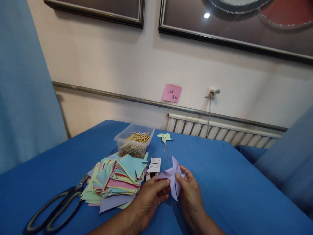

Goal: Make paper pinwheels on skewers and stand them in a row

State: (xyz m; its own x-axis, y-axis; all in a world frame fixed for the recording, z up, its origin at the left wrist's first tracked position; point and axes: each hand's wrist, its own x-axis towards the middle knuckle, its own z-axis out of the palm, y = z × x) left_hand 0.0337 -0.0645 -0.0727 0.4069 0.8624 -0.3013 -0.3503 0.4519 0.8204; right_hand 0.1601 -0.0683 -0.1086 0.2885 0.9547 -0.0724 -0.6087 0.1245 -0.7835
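Note:
A purple paper pinwheel (174, 178) is held between both hands above the blue cloth. My left hand (154, 192) pinches its left blade between thumb and fingers. My right hand (192, 192) grips its right side, the thumb pressed near the centre. Just behind my left fingers sit small white boxes (154, 167). To the left is a big pile of coloured paper pieces (117, 182), with black-handled scissors (61, 202) beside it. Farther back lies a finished-looking green pinwheel (165, 137) on a thin stick.
A clear plastic box (118, 141) of thin wooden sticks (139, 137) stands behind the paper pile. Blue cloth (227, 182) covers the table. Against the wall are a radiator (220, 129), a metal pipe (127, 98), a plugged socket (210, 92) and a pink note (172, 93).

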